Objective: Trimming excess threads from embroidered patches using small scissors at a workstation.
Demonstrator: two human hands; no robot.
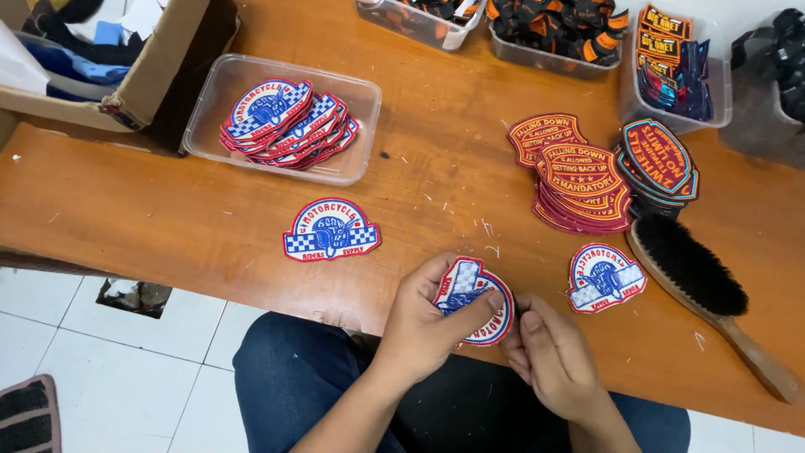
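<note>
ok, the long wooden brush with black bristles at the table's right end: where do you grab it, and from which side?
Probably by the bare handle end of the wooden brush with black bristles, near the table's front edge. It lies flat and diagonal, bristles up, handle toward the person. Come from above with the right hand, which is nearer; the far end crowds the patch stacks.

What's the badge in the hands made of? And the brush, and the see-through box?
The badge in the left hand looks like stitched cloth: raised thread, matte colours. The brush seems to be pale wood with dark, soft-looking bristles. The box looks like thin clear plastic, since the table shows through it.
</note>
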